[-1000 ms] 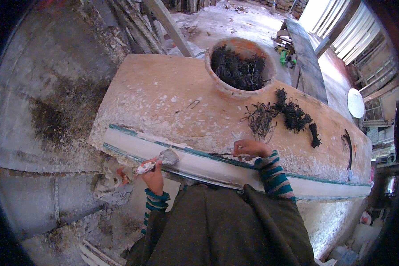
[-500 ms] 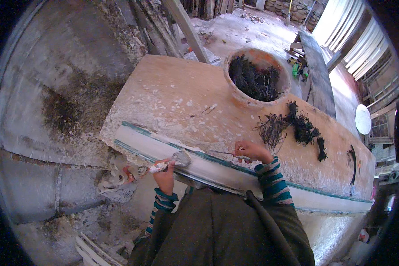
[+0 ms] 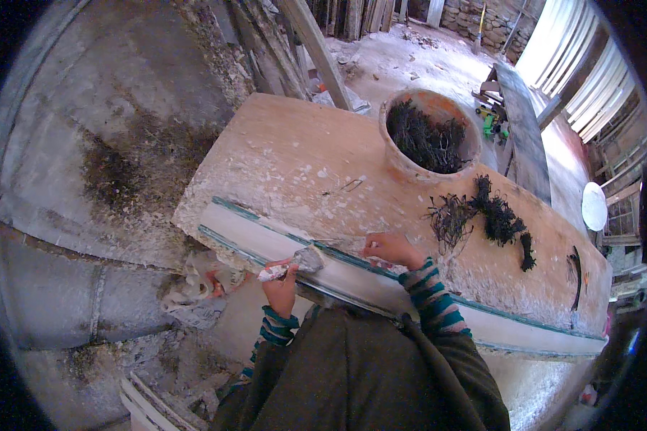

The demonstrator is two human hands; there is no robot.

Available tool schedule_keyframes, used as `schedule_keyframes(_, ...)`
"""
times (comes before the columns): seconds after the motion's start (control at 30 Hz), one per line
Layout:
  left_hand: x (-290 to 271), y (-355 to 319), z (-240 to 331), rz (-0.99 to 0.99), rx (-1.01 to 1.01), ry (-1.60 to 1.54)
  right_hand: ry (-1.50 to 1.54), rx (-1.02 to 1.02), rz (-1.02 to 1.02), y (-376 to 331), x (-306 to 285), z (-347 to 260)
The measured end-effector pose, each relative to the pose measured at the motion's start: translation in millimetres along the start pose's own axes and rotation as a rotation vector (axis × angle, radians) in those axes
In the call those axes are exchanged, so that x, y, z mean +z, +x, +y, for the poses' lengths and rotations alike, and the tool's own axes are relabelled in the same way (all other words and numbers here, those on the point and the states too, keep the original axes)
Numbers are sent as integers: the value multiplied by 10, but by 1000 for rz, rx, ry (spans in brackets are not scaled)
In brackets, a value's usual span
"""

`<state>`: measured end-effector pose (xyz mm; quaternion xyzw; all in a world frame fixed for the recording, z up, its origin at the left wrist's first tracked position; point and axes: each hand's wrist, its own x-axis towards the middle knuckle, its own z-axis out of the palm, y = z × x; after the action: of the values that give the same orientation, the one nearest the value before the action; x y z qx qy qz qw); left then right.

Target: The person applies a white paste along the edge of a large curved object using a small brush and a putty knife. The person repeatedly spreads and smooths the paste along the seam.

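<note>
My left hand (image 3: pixel 280 289) grips a plaster-caked scraper (image 3: pixel 295 264) whose blade rests against the white moulding strip (image 3: pixel 381 284) along the near edge of a plaster-spattered workbench (image 3: pixel 295 161). My right hand (image 3: pixel 389 249) lies on top of the strip just right of the blade, fingers bent onto its surface, holding nothing that I can make out. Both sleeves are striped teal and red.
An orange tub (image 3: pixel 428 136) of dark fibres stands on the far side of the bench. Loose dark fibre clumps (image 3: pixel 485 215) lie to its right. Crumpled rags (image 3: pixel 201 287) lie on the floor at left. Planks (image 3: pixel 316 43) lean behind, and a grey curved wall (image 3: pixel 65 179) fills the left.
The view has shifted, so the bench sits more to the right. My left hand and scraper have moved right along the strip, closer to my right hand.
</note>
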<state>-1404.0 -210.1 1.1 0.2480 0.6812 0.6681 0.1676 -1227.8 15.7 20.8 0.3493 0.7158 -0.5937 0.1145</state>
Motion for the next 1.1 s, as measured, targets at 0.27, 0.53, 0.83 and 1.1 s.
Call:
schedule_keyframes(0.27, 148, -36, 165, -37, -42, 4, 135, -57, 206, 10, -10, -20)
schedule_keyframes(0.53, 360, 97, 8, -208, -175, 255, 368, -64, 388, -848, 42, 409)
schedule_keyframes(0.83, -377, 1150, 530, 432, 118, 554, 478, -80, 384, -1247, 156, 453)
schedule_keyframes(1.1, 725, -102, 94, -231, -254, 231, 428, -140, 396, -1096, 171, 313)
